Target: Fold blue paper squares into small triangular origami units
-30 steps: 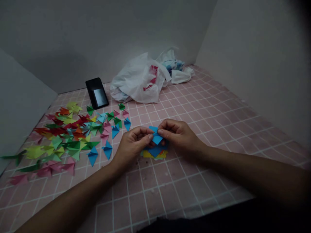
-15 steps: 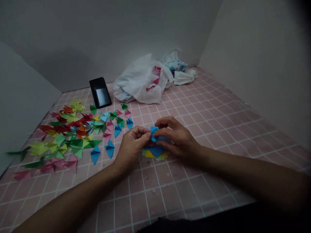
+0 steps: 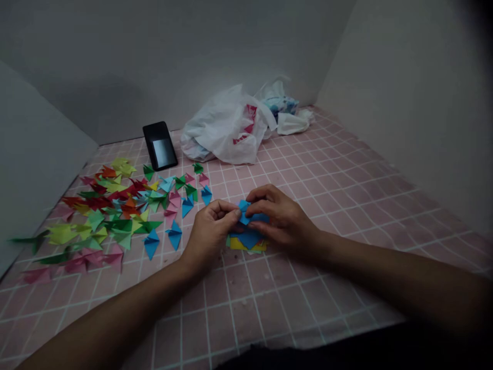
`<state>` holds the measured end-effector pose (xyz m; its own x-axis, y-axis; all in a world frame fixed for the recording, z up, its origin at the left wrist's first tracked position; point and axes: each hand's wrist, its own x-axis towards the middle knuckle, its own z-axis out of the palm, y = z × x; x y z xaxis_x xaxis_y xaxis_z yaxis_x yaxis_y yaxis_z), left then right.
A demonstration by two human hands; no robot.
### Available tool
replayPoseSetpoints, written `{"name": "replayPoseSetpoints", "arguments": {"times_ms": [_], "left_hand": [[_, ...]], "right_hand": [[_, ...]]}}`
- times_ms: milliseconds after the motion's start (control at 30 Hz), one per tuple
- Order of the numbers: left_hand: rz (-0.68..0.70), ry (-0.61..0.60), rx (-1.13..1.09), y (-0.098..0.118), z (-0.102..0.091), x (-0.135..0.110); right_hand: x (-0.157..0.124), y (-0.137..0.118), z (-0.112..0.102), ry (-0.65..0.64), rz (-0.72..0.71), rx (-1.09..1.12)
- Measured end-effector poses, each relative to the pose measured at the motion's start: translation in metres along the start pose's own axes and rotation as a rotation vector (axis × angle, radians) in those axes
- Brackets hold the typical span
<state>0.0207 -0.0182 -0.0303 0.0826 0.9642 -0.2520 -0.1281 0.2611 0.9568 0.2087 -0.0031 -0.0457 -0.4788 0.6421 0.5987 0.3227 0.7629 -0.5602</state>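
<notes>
Behind the white plastic bag, another bag seemingly holds something blue.

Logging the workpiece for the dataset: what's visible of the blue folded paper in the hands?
The blue folded paper is a small, matt sheet with a pointed corner showing, pinched between the fingers of the left hand and right hand. Much of it is hidden by those fingers. It sits over a pile of blue and yellow paper; any contact is hidden.

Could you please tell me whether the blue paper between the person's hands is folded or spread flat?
Folded. The blue paper forms a pointed, creased shape, held between the left hand and right hand.
</notes>
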Motion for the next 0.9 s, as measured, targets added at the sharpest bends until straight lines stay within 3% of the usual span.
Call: {"name": "replayPoseSetpoints", "arguments": {"times_ms": [567,900], "left_hand": [[-0.041,-0.024,-0.027,-0.0043,0.0017,-0.0023],[-0.036,-0.035,-0.084,-0.0074,0.0045,-0.0053]], "right_hand": [[0.0026,-0.0063,-0.0071,-0.02,-0.088,-0.179],[-0.0001,-0.0102,-0.0041,0.01,-0.076,-0.143]]}}
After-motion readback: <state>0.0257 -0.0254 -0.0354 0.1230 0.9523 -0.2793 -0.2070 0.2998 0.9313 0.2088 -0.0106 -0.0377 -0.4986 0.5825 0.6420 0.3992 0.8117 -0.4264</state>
